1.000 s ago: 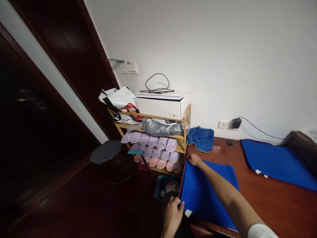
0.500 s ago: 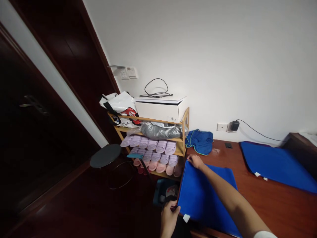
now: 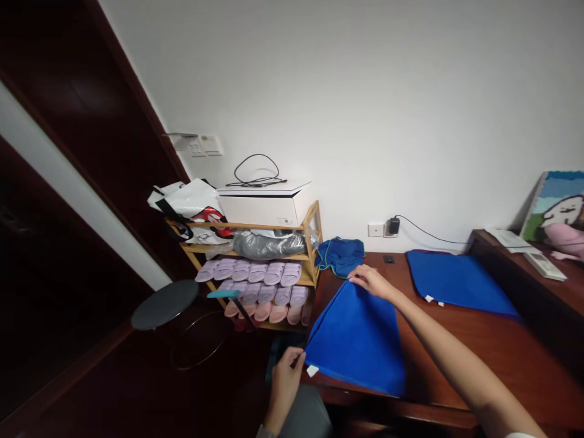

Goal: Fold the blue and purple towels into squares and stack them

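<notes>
A folded blue cloth (image 3: pixel 358 340) with a white tag near its front corner lies partly on the reddish-brown wooden desk (image 3: pixel 483 353). My left hand (image 3: pixel 286 372) pinches its near left corner at the desk's edge. At the far left corner, my right hand (image 3: pixel 370 283) holds the cloth between thumb and fingers, lifting it slightly. The left edge stretches between both hands. Another flat blue cloth (image 3: pixel 458 283) with white tags lies farther right. Behind my right hand is a crumpled blue cloth (image 3: pixel 340 255) with green trim.
Left of the desk stands a wooden shoe rack (image 3: pixel 314 243) with lilac and pink slippers, a white box (image 3: pixel 260 207) and a bag. A round stool (image 3: pixel 165 304) is on the floor. A charger (image 3: pixel 393 225) sits in the wall socket; a remote control (image 3: pixel 545 266) lies on the raised ledge.
Both hands have drawn the cloth's left edge up and to the right, over the desk. The camera view has turned right, showing the ledge with the remote control.
</notes>
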A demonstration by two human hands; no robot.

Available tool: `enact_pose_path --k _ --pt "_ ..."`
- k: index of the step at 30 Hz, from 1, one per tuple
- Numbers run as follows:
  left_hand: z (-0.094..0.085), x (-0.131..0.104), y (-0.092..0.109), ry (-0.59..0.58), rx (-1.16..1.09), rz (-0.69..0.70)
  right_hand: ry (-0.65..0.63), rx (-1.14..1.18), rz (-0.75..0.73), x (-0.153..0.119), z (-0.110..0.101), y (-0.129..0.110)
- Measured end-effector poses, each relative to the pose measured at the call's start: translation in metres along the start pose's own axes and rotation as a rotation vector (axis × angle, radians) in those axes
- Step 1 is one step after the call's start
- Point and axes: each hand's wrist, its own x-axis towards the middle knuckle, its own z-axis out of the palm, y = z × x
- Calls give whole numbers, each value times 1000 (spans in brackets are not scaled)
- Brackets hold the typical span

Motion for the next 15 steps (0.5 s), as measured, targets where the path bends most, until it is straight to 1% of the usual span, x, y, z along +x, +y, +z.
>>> enact_pose_path --k 2,3,6,9,10,12,15 --pt "-9 12 35 26 -78 32 107 37 46 -13 -31 -5" --pt "-15 19 55 21 -123 46 158 60 73 -20 -48 -7" --pt "-30 32 120 -62 -235 91 317 121 150 -46 -101 -12" --pt "-37 33 182 -158 -258 157 480 189 248 -77 -145 -21" --pt "-36 30 200 -190 -256 176 520 222 294 -87 -157 -26" --pt "-28 21 233 -262 -256 205 591 292 368 -107 -176 -36" --pt "-6 3 271 -397 -300 275 729 340 370 -132 -200 -48"
